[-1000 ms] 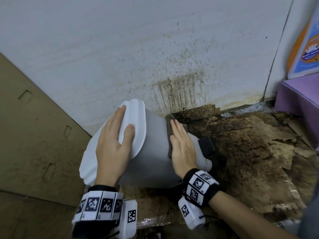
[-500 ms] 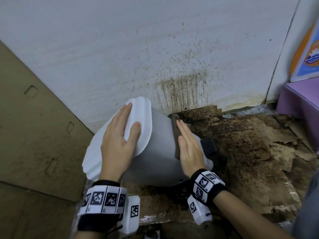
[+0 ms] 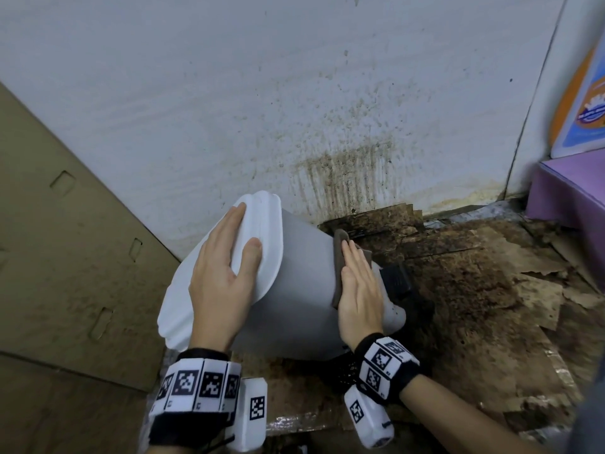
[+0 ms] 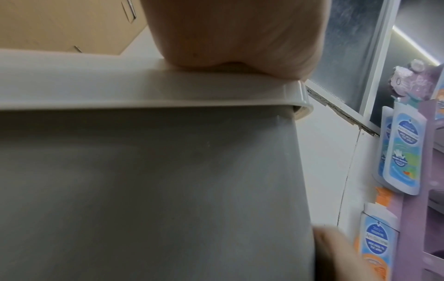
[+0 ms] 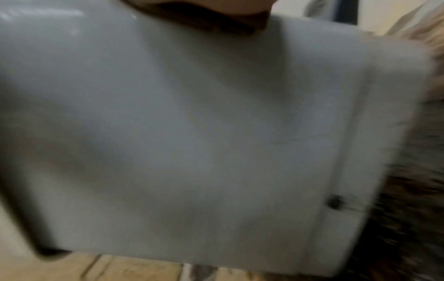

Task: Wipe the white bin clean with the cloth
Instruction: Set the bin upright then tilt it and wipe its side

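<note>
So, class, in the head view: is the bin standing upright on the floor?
No: the white bin is tipped over, its lid held by the left hand.

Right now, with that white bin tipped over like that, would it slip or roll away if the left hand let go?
Probably it would shift. The white bin leans tilted, steadied by the left hand flat on its lid. Its smooth plastic wall looks slippery, and likely light, as flat hands alone hold it. The right hand pressing the cloth could push it sideways.

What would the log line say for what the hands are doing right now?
bin: tilted | left hand: flat on lid | right hand: pressing cloth on bin's side | step: wiping
</note>
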